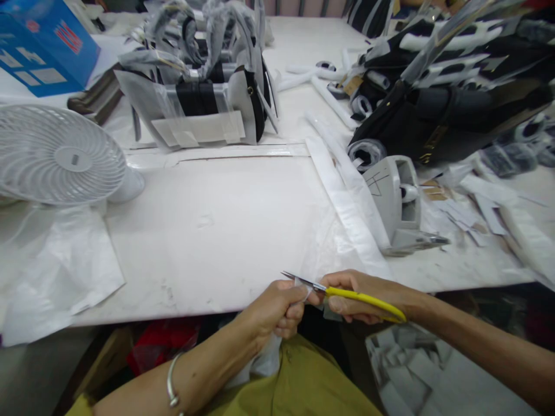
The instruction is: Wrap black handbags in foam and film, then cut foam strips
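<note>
Yellow-handled scissors (pixel 366 299) are in my right hand (pixel 358 292), their slim metal blades pointing left over the table's front edge. My left hand (pixel 277 309) is closed on a piece of thin white wrapping (pixel 265 359), which hangs down below the fingers in front of the olive shirt. A small bit of the wrapping shows at the scissor blades, just above my left thumb. The two hands are close together, fingertips nearly meeting.
A white fan (pixel 71 156) stands left, beside a white sheet (pixel 65 266) and below a blue box (pixel 52 46). Wrapped grey bags (pixel 203 98) are at the back, black bags (pixel 451 115) at the right. A grey tape dispenser (pixel 396 202) sits near plastic strips (pixel 347 202).
</note>
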Demonstrator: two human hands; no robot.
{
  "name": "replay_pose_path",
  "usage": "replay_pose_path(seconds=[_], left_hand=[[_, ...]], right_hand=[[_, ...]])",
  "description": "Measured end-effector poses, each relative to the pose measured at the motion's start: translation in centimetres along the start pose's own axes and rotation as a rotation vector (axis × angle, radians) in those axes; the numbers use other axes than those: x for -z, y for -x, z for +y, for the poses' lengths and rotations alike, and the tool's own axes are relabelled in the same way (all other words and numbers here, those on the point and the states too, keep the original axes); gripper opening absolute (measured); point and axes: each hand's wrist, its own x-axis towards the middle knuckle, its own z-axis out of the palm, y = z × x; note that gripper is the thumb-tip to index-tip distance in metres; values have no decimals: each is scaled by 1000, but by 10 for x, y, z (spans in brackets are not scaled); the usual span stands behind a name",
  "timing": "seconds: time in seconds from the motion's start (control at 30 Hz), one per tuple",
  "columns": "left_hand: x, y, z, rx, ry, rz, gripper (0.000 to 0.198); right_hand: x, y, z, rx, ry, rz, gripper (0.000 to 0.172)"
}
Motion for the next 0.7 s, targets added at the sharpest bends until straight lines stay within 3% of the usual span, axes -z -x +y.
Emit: replay_pose_path(seconds=[0.2, 0.3, 0.37, 0.47, 0.53, 0.6, 0.67, 0.7], left_hand=[[2, 3, 4, 11, -63, -23, 40], [3, 14, 4, -110, -284, -40, 46], [5, 25, 6, -234, -460, -57, 50], [9, 44, 14, -359, -549, -52, 47], [16, 52, 21, -544, -587, 77, 43], [27, 53, 29, -807, -698, 285, 37], [41, 48, 35, -968, -843, 450, 32], [49, 43, 36, -981, -903, 495, 31]], right_hand=[[0, -7, -1, -44, 42, 90, 59], [-1, -12, -6, -47, 84, 139, 58], [-6, -19, -15, 19, 155, 242, 53], [-20, -37, -34, 158, 370, 490, 46], [-32, -51, -49, 235, 476, 594, 60], [-42, -60, -66, 297, 541, 598, 67], [-45, -59, -81, 366, 644, 562, 53], [-44, -55, -86, 393, 709, 571, 41]])
